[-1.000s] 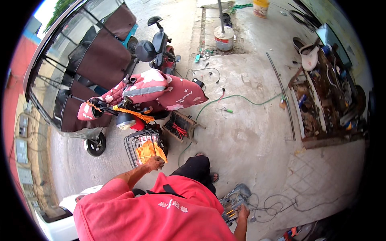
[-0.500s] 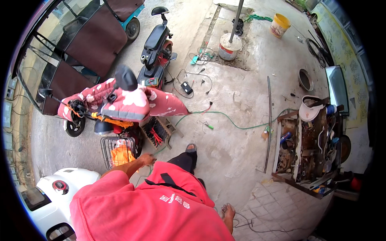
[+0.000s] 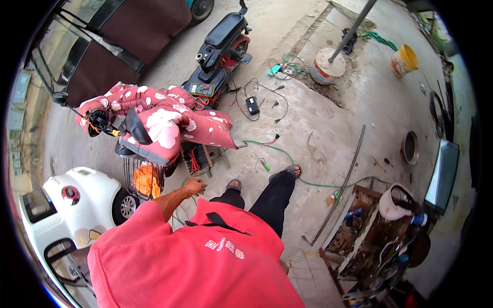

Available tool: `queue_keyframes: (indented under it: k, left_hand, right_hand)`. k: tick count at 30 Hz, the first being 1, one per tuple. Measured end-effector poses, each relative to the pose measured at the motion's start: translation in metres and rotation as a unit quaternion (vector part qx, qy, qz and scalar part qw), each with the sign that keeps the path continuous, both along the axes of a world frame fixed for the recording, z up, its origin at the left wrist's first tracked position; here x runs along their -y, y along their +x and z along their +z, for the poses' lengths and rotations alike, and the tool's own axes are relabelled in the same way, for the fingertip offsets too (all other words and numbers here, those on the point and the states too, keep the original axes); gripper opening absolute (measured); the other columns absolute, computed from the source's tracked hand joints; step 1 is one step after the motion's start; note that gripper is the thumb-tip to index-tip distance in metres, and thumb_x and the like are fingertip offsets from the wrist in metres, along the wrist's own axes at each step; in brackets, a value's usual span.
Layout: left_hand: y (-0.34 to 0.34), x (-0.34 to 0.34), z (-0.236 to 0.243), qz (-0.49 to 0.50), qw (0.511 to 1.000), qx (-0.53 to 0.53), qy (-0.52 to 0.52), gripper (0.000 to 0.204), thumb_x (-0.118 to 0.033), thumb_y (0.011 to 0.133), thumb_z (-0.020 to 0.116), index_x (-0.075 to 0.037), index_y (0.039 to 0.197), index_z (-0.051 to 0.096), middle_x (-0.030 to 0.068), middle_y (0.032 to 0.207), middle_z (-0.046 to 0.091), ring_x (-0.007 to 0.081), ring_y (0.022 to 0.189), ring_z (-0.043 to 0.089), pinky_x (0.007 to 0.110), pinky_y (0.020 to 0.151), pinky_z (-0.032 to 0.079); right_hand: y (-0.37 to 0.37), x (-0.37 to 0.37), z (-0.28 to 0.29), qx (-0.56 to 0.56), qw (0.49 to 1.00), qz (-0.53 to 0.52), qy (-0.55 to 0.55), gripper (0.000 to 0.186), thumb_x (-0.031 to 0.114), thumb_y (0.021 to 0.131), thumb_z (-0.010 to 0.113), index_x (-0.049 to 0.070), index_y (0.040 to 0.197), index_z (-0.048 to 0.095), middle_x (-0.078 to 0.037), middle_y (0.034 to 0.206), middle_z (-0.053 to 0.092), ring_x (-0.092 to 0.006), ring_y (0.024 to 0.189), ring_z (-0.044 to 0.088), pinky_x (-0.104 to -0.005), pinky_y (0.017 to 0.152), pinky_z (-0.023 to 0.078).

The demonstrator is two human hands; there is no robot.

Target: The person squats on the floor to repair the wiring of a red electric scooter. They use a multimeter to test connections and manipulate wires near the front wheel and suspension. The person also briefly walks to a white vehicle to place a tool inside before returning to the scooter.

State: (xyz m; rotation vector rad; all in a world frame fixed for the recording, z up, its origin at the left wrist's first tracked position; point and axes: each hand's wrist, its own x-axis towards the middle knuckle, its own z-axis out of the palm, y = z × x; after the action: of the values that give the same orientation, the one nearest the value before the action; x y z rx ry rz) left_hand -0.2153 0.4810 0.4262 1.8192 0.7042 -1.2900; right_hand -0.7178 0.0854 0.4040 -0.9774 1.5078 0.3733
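Note:
My left hand (image 3: 195,187) hangs low at my side, its fingers apart and nothing seen in it. Close by is an electric scooter draped in a pink flowered cover (image 3: 164,128), its wire basket (image 3: 137,172) holding orange cloth (image 3: 146,178). Just past that hand sits a dark box (image 3: 191,155) with red handles or cables (image 3: 193,161) in it. Only a sliver of my right hand (image 3: 283,266) shows beside my red shirt, so its fingers are hidden.
A black scooter (image 3: 221,46) carries a multimeter (image 3: 202,90). A black charger (image 3: 252,105), cables and a green hose (image 3: 318,184) lie on the concrete. At right, a metal bar (image 3: 339,185) lies beside a cluttered workbench (image 3: 354,241). A white vehicle (image 3: 92,197) stands at left.
I have stepped forward, and both feet now show. The view has turned, so the workbench sits lower. My right hand has mostly slipped behind my shirt.

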Motion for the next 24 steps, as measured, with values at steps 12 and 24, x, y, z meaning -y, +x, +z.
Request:
queue_keyframes:
  k: [12, 24]
  left_hand:
    - [0.035, 0.163, 0.074, 0.137, 0.988, 0.026, 0.062, 0.030, -0.028, 0.087, 0.059, -0.006, 0.106, 0.060, 0.0072, 0.092, 0.066, 0.0167, 0.076, 0.065, 0.032, 0.063, 0.052]
    - [0.077, 0.274, 0.036, 0.255, 0.963, -0.038, 0.079, 0.030, -0.029, 0.087, 0.059, -0.006, 0.106, 0.061, 0.0070, 0.091, 0.065, 0.0177, 0.075, 0.065, 0.034, 0.063, 0.053]
  right_hand:
    - [0.402, 0.372, 0.060, 0.081, 0.994, 0.063, -0.026, 0.020, 0.023, 0.094, 0.054, 0.007, 0.105, 0.058, -0.003, 0.080, 0.062, -0.0138, 0.063, 0.061, -0.0255, 0.050, 0.047]
    - [0.643, 0.479, 0.034, 0.060, 0.965, 0.254, -0.017, 0.028, 0.027, 0.091, 0.057, 0.010, 0.114, 0.060, -0.003, 0.088, 0.063, -0.0140, 0.071, 0.060, -0.0249, 0.055, 0.045]
